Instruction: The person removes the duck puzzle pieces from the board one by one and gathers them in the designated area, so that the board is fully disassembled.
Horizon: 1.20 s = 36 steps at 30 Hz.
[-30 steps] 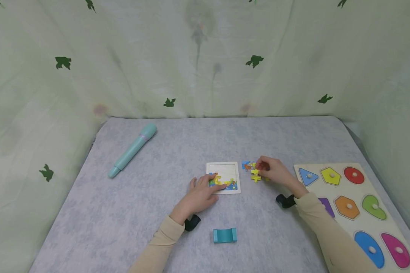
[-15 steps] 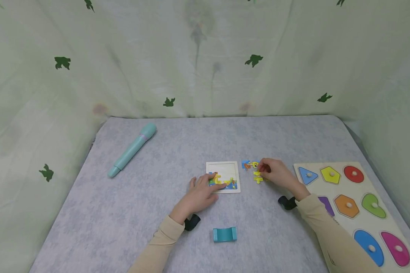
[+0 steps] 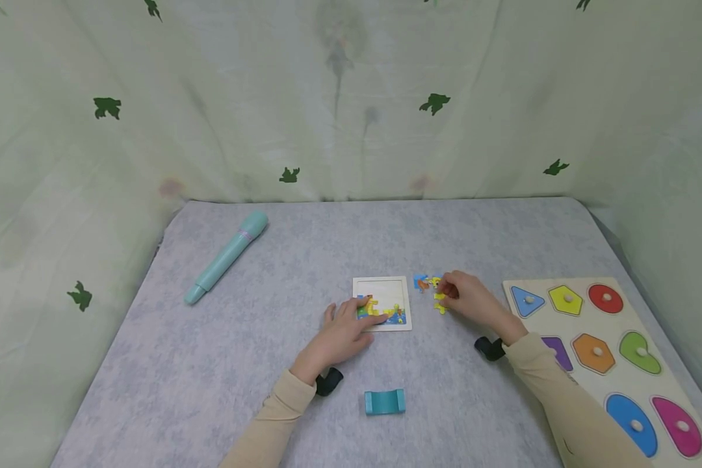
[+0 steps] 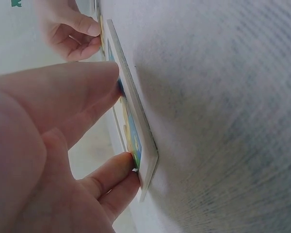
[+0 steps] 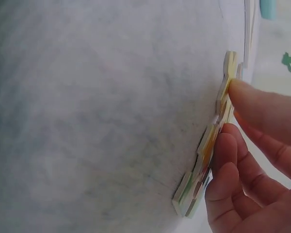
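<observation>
The yellow puzzle piece (image 5: pixel 224 87) is touched on the counter (image 3: pixel 292 260), beside the puzzle frame (image 3: pixel 383 288), by the right hand (image 3: pixel 470 296) (whether truly pinched cannot be told); the frame is pressed by the left hand's (image 3: pixel 342 335) outstretched fingers. The piece, presumably light and stiff, is best taken by opposite edges.
</observation>
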Each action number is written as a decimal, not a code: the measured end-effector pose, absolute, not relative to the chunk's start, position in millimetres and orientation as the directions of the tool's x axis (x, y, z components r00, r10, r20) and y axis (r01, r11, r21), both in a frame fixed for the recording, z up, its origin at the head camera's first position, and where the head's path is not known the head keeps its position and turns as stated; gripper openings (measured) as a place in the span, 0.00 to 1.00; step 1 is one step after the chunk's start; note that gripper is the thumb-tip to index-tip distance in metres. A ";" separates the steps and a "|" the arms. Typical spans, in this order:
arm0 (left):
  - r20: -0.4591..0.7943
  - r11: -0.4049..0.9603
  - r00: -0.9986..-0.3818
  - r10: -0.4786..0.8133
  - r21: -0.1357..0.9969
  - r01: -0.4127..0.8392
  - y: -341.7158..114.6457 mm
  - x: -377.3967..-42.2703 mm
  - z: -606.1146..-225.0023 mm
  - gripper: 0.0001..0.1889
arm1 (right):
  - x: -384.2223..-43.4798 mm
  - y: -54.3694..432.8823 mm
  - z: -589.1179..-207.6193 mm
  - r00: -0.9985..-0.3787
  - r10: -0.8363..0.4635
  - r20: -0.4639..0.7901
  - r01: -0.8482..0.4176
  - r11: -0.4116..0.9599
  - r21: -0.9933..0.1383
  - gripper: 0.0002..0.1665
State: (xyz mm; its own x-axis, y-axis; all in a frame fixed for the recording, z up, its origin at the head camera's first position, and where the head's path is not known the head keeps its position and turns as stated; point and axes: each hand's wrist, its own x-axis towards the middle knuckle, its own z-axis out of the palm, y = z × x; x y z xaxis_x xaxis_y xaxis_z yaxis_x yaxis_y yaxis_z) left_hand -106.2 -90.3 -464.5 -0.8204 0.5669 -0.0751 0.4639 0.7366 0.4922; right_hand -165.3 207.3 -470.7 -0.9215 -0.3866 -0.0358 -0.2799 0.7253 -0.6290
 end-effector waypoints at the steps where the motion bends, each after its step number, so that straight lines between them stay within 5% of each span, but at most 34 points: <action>1: -0.075 0.736 -0.820 0.567 0.494 0.463 -90.2 -106.1 -464.0 0.22 | -166.0 206.6 -470.8 -0.923 -0.384 -0.034 -0.281 0.730 -0.623 0.08; 9: -0.080 0.736 -0.825 0.560 0.505 0.451 -89.4 -105.7 -463.1 0.21 | -166.0 214.5 -468.0 -0.929 -0.371 0.002 -0.285 0.710 -0.644 0.06; 18: -0.074 0.738 -0.825 0.561 0.496 0.457 -89.9 -106.1 -466.0 0.21 | -164.0 246.4 -460.2 -0.921 -0.344 0.181 -0.366 0.614 -0.699 0.04; 26: -0.050 0.719 -0.819 0.571 0.511 0.470 -92.5 -104.7 -466.9 0.21 | -160.6 248.7 -459.8 -0.922 -0.385 0.022 -0.283 0.636 -0.718 0.04; 36: -0.019 0.697 -0.820 0.572 0.539 0.473 -102.2 -105.1 -467.7 0.20 | -159.9 209.6 -461.7 -0.890 -0.456 0.016 -0.332 0.623 -0.709 0.05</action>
State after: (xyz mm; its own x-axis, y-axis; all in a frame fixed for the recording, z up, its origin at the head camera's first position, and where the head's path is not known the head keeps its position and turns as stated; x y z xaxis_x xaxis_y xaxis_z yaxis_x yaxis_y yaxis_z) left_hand -105.1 -102.2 -467.7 -0.8202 0.5717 -0.0187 0.4735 0.6969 0.5387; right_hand -159.9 209.6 -461.7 -0.8899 -0.4558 0.0162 -0.3317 0.6226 -0.7087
